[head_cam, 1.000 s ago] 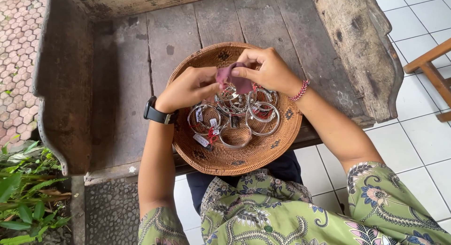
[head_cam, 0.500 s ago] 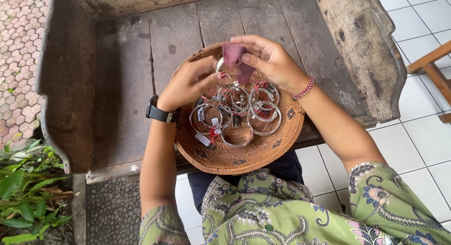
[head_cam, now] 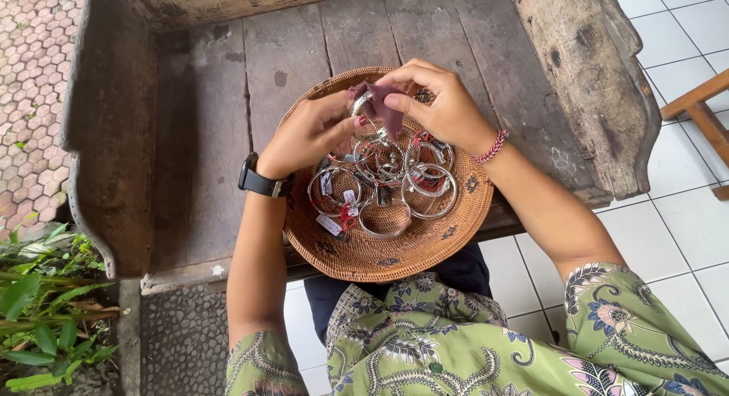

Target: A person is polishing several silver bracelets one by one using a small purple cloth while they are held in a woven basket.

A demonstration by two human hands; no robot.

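Pinching one silver bangle (head_cam: pixel 363 101) in my left hand (head_cam: pixel 307 138), I am pressing a purple cloth (head_cam: pixel 386 109) against it with my right hand (head_cam: pixel 440 104), both above the basket (head_cam: pixel 456 236), keeping it steady.

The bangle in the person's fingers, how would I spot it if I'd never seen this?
Find the round woven basket tray on the old wooden bench. Silver bangles lie piled in it, many with small tags. The one you want is the silver bangle lifted above the pile near the tray's far rim, pinched by the left hand while the right hand presses a purple cloth against it.
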